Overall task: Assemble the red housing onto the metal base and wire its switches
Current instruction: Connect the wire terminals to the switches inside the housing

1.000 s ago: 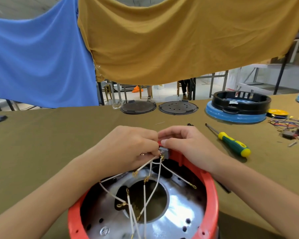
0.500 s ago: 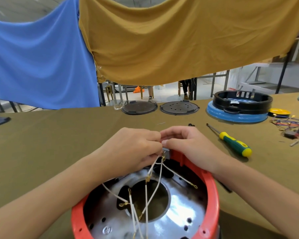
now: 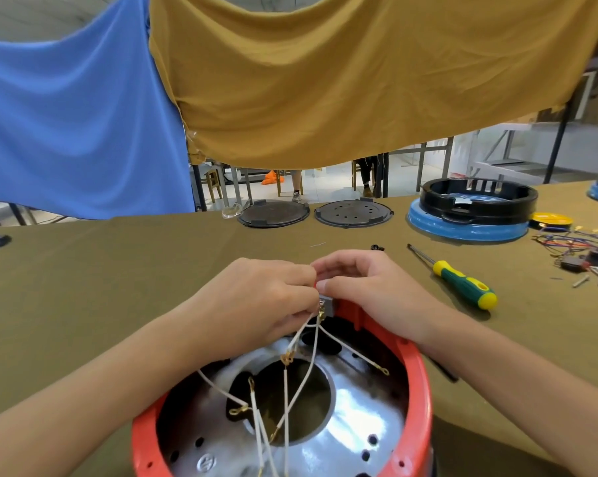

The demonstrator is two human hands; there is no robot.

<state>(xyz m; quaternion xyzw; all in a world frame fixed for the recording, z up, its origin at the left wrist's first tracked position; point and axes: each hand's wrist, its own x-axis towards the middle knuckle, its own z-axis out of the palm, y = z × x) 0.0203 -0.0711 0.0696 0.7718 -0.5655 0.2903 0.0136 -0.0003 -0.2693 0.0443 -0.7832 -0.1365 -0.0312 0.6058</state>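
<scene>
- My left hand point(image 3: 256, 301) sits at the far rim of the round red plastic housing point(image 3: 416, 383), fingers curled and pinching the thin white wires point(image 3: 308, 370) right where they meet the switch.
- That small grey switch block point(image 3: 327, 304) is mounted on the housing's far rim, between my two hands.
- The housing rests on the olive-covered table point(image 3: 101, 287) just before me, ringing the shiny metal base point(image 3: 359, 418); loose white leads with brass terminals trail across it.
- My right hand point(image 3: 370, 287) curls over the switch, thumb and fingertips gripping it.
- Farther right lies a green-and-yellow-handled screwdriver point(image 3: 463, 284).
</scene>
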